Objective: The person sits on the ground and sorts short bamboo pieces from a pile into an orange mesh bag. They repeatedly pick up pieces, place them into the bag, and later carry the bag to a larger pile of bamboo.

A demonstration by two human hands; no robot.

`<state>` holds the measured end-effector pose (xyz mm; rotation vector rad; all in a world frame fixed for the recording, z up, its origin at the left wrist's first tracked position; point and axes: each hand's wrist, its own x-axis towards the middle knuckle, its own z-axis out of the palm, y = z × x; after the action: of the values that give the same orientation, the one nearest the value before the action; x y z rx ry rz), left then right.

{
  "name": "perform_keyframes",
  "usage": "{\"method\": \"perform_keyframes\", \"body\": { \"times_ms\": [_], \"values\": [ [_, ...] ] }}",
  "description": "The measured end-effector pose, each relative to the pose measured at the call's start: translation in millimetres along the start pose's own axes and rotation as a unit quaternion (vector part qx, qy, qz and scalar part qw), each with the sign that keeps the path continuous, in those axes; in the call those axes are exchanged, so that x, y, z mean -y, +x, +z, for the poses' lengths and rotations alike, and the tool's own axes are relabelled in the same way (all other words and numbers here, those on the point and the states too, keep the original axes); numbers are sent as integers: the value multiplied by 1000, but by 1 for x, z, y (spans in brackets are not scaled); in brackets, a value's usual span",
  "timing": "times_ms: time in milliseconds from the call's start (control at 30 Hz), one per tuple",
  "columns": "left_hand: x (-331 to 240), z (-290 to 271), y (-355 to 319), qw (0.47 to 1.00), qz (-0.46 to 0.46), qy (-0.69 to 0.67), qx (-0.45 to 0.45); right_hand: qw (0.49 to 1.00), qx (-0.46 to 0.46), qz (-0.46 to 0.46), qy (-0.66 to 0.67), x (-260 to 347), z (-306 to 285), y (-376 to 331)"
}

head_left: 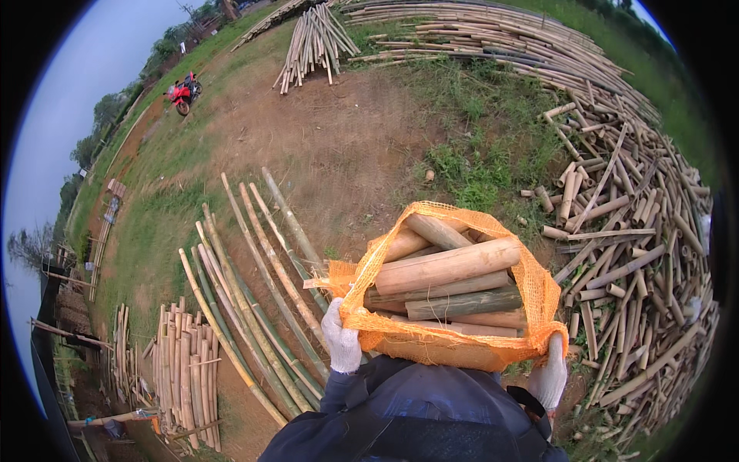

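An orange mesh sack (439, 350) is held against my front, its mouth spread wide. Cut bamboo pieces (450, 266) fill it, lying mostly crosswise; some are pale tan and one is dark green. My left hand (343, 339), in a white knitted glove, grips the sack's left edge. On the opposite edge my right hand (548, 377), gloved the same way, is closed around the mesh, its fingers partly hidden by the fabric. The sack's underside is out of sight.
To the right lies a big heap of short bamboo offcuts (616, 223). Long bamboo poles (258, 308) rest on the ground at left, beside a stack of shorter lengths (185, 377). Farther off are a cone-shaped bamboo pile (315, 46), long pole stacks (500, 35) and a red motorcycle (183, 94).
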<state>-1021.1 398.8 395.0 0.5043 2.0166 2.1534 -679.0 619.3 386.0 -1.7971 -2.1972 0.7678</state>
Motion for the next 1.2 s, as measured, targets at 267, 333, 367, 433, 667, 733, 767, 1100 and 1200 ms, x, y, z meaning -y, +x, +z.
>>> {"method": "perform_keyframes", "body": {
  "times_ms": [267,333,367,433,667,733,767,1100,1200],
  "values": [
    [47,103,126,998,-34,-22,48,979,-58,-10,197,36,35,117],
    [62,142,168,998,-3,-14,53,853,-36,139,502,39,48,162],
    [65,164,188,999,11,16,50,788,-62,213,574,42,53,191],
    [70,205,225,996,35,57,53,873,-54,130,467,53,57,243],
    [60,344,336,981,95,153,77,860,-39,99,499,104,15,410],
    [63,376,358,972,103,195,85,869,-56,91,484,113,5,448],
    [67,392,371,982,67,160,77,860,-36,114,496,116,2,467],
    [157,567,543,994,-58,-57,78,918,-118,83,368,153,17,673],
    [178,628,606,994,-45,-39,94,962,-163,11,221,177,21,741]
  ]
}}
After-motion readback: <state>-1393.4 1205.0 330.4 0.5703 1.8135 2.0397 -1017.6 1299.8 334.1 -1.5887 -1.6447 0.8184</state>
